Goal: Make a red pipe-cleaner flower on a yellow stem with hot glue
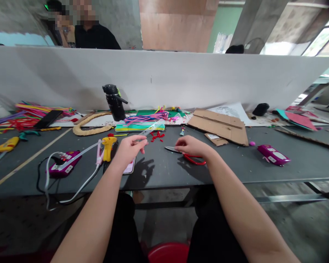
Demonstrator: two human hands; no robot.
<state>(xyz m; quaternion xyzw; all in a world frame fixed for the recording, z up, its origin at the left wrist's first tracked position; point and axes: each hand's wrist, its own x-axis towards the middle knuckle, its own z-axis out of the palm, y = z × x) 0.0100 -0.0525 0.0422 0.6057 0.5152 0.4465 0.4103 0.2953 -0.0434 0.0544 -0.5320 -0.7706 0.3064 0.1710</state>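
Observation:
My right hand point(195, 145) is over a pair of scissors with red handles point(194, 160), its fingers closed around the middle near the pivot. The blades point left, low over the grey table. My left hand point(130, 149) hovers with loosely bent fingers, apart and with nothing visible in them. Partly covered by that hand and wrist, a phone point(129, 167) lies near the table's front edge. Just beyond the left fingers is a clear ruler point(152, 126). Small red cut pieces point(157, 136) are scattered between and beyond my hands.
Left of me are a yellow glue gun point(108, 148), a pink tool point(99, 152) and a purple power strip point(64, 164) with cables. Behind stand a black bottle point(115, 104) and pipe cleaners point(145, 116). Cardboard point(219, 124) and a purple pack point(273, 155) lie right.

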